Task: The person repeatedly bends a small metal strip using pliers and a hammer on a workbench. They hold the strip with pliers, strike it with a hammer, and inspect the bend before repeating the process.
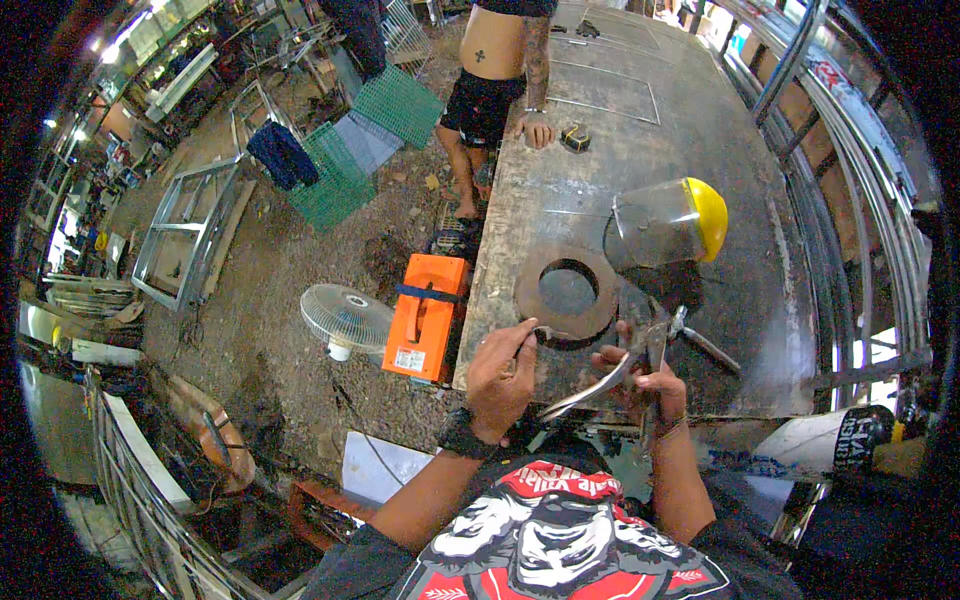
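Pinching a small dark metal piece [543, 334] between thumb and fingertips, the left hand [502, 375] presses it against the near rim of a rusty steel ring [566, 291] that lies flat on the steel workbench [720, 300] — the fingers are closed on the piece, and it touches the ring's edge just beyond the knuckles. The right hand [650, 385] is wrapped shut around the handles of locking pliers [612, 375], whose bright lower handle trails back toward the left wrist; whether the pliers' nose bites anything I cannot tell. By my judgement the step in hand is fitting the piece to the ring, and the next move calls for holding it steady while the pliers come in from the right of the grip. Beyond the ring stands 1 clear face shield with a yellow crown [672, 220]. To the left of the grip, off the bench edge, sits an orange box-shaped machine [428, 315] with a small pale rectangular label on its near face, and past it a white fan [347, 318]. Far beyond, another person's hand [538, 130] rests on the bench.
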Demonstrator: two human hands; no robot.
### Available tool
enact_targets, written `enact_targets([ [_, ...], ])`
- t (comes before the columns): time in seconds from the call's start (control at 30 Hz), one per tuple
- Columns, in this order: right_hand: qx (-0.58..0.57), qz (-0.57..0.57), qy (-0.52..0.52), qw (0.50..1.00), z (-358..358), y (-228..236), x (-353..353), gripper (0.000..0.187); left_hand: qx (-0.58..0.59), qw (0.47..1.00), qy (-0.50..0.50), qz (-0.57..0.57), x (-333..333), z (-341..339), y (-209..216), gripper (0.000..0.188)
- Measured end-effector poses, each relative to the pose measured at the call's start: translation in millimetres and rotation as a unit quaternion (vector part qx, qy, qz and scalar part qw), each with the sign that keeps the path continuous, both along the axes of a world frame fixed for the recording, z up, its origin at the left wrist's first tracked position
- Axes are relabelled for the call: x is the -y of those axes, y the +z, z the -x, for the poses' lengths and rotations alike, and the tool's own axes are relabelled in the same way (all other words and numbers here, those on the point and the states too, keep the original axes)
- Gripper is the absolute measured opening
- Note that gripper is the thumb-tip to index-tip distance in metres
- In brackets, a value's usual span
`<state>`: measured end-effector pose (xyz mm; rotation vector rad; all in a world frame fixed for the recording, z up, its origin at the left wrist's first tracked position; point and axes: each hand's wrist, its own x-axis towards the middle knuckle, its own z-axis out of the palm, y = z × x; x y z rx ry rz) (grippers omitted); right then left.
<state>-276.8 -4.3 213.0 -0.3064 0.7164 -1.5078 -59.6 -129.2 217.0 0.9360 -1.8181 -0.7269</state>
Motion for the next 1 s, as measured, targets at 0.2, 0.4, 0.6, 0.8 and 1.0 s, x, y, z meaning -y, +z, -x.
enact_targets([
  [0.2, -0.171, -0.039, 0.084, 0.981, -49, 25, 11, 0.046, -0.014, 0.999, 0.005, 0.042, 2, -8, 27, 0.021],
  [0.4, -0.244, 0.015, 0.111, 0.963, -73, 34, 8, 0.031, 0.01, 0.999, 0.012, 0.035, -3, -21, 41, 0.022],
  [0.6, -0.286, 0.005, 0.141, 0.948, -92, 26, 10, 0.03, -0.007, 0.997, 0.023, 0.067, -6, -27, 45, 0.022],
  [0.8, -0.294, -0.013, 0.193, 0.936, -94, 27, 6, 0.032, -0.021, 0.996, 0.012, 0.084, -8, -34, 47, 0.024],
  [1.0, -0.345, 0.017, 0.153, 0.926, -106, 35, 4, 0.035, -0.019, 0.996, 0.014, 0.082, -12, -40, 44, 0.024],
])
